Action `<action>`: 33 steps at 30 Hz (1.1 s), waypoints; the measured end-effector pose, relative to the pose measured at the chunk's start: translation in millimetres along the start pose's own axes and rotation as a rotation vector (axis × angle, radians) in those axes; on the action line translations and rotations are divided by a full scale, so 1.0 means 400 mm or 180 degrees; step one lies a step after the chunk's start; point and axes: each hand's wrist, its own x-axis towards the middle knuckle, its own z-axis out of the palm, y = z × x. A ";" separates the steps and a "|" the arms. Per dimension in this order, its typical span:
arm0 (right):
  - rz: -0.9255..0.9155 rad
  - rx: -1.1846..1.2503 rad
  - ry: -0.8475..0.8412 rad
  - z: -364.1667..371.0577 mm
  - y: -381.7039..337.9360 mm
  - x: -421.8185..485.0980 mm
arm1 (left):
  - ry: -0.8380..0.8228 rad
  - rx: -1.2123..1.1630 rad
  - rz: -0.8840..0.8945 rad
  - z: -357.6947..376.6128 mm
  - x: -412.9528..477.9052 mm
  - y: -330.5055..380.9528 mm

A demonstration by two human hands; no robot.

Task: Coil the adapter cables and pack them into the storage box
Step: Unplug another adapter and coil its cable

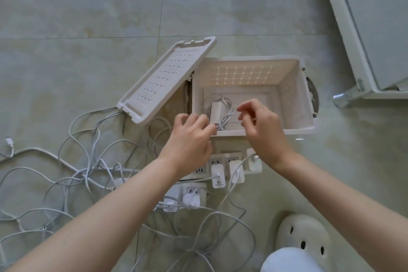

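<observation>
Glossy tiles (pixel 88 6); storage box (pixel 298 131) holds one coiled adapter (pixel 217 109); left hand (pixel 189 139) and right hand (pixel 260 126) hover loosely curled, empty; cables (pixel 35 149) look light, floppy, so grip gathered loops

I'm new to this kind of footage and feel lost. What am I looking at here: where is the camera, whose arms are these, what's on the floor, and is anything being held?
There is no machine here. These are a person's bare arms, filmed by one wide-angle camera worn on the head and looking down. On the tiled floor stands an open white storage box, with its lid propped at its left side. Inside lies one adapter with its cable coiled. Nearer the person are power strips with more adapters plugged in, and loose tangled cables. The left hand has its fingertips at the coil; whether it grips is unclear. The right hand hovers, loosely curled, apparently empty.
</observation>
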 end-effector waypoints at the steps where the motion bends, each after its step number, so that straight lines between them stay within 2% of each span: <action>1: -0.0019 0.0093 0.0127 -0.020 0.009 -0.029 | 0.0079 -0.0152 0.0187 0.003 -0.006 0.013; 3: 0.0074 0.0158 0.0308 -0.049 0.041 -0.093 | -0.0323 -0.0524 0.0303 0.009 -0.016 0.047; 5: 0.0241 0.0121 0.0300 -0.058 0.087 -0.154 | -0.1035 -0.0786 0.0090 0.026 -0.022 0.072; 7: 0.0456 0.0091 -0.0072 -0.051 0.133 -0.194 | -0.1543 -0.0884 -0.0118 0.041 -0.017 0.090; 11: 0.0709 0.0162 -0.0979 -0.016 0.185 -0.190 | -0.2074 -0.1451 -0.0593 0.067 0.015 0.092; 16: 0.0841 0.0174 -0.1238 0.038 0.199 -0.135 | -0.2689 -0.2005 -0.0777 0.084 0.048 0.064; 19: 0.0780 0.0060 -0.1199 0.045 0.206 -0.127 | -0.2848 -0.2093 -0.0825 0.100 0.052 0.048; 25: 0.0629 -0.0287 -0.1280 0.046 0.213 -0.119 | -0.2614 -0.1738 -0.0561 0.095 0.062 0.078; 33: 0.0335 -0.0767 -0.1301 0.050 0.212 -0.122 | -0.2612 -0.1527 -0.0596 0.087 0.058 0.085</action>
